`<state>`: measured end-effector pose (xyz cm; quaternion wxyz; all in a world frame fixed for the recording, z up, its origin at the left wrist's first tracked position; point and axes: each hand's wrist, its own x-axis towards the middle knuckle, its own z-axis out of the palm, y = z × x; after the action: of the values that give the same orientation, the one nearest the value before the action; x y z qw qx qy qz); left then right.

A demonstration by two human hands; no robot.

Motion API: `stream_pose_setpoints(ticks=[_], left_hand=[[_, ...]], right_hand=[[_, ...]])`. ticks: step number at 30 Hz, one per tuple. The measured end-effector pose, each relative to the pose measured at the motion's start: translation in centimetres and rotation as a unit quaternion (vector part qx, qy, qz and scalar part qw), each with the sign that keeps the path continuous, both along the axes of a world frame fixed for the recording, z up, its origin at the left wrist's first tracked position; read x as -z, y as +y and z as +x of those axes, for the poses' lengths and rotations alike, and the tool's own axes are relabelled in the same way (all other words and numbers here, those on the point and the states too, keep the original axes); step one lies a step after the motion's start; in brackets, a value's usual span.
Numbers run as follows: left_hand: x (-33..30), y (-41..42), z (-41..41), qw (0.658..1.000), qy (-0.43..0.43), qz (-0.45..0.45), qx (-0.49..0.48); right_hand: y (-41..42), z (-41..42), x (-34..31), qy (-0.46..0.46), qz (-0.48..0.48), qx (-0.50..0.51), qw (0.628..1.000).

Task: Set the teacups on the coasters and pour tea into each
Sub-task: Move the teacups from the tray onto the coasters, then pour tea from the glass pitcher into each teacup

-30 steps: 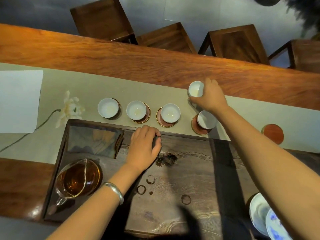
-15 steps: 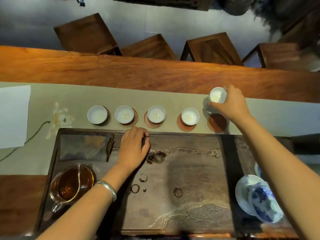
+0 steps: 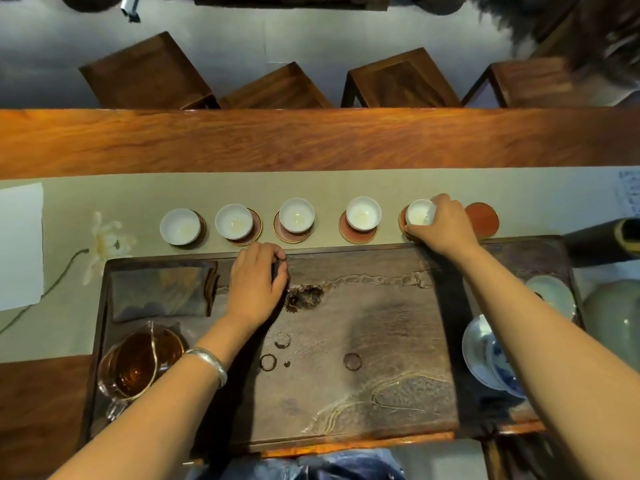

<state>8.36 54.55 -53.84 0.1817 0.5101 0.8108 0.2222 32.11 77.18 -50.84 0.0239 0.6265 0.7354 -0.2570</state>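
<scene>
Four white teacups stand on round red-brown coasters in a row on the beige runner: cup [image 3: 180, 226], cup [image 3: 234, 221], cup [image 3: 296, 215], cup [image 3: 363, 213]. My right hand [image 3: 446, 226] grips a fifth teacup [image 3: 419, 212] at its side, low over a fifth coaster [image 3: 402, 221] that the hand mostly hides. A bare coaster [image 3: 482, 219] lies just right of it. My left hand [image 3: 258, 282] rests with curled fingers at the far edge of the tea tray [image 3: 381, 341]; a dark shape shows between thumb and fingers. A glass pitcher of brown tea [image 3: 138, 362] stands at the tray's near left.
A folded dark cloth [image 3: 159, 292] lies on the tray's far left. A blue-and-white lidded bowl [image 3: 491, 355], a white lid [image 3: 550, 292] and a pale green pot [image 3: 613, 313] sit at the right. A white flower [image 3: 104, 244] and paper [image 3: 20, 244] lie left. Wooden stools [image 3: 398, 84] stand beyond the table.
My right hand brought the fifth teacup from beyond the row down toward me, onto or just over the fifth coaster. My left hand stayed where it was on the tray.
</scene>
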Motion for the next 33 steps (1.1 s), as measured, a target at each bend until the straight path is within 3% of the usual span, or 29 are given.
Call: stream_pose_setpoints(ticks=[8,15,21,27,33], left_hand=[[-0.2,0.1,-0.1,1.000,-0.008,-0.008,0.000],[-1.9,-1.1,-1.1,0.994,-0.108,-0.020,0.012],[-5.6,-6.9,-2.0,0.984,-0.156,0.061,-0.053],[-7.7,-16.3,-3.3,0.981,-0.059,0.074,-0.170],[-7.0,-23.1,-3.0,0.942,-0.014,0.110,-0.317]], right_hand=[[-0.2,-0.3,-0.9,-0.008,-0.005,0.014,1.000],[-2.7,-3.1,-3.1,0.051,0.135,0.053,0.988],[-9.6,-8.7,-3.7,0.118,0.097,-0.107,0.982],[-19.6,-13.5,-2.8,0.126,-0.013,-0.306,0.944],[-25.9,-16.4,-1.9,0.136,-0.100,-0.430,0.887]])
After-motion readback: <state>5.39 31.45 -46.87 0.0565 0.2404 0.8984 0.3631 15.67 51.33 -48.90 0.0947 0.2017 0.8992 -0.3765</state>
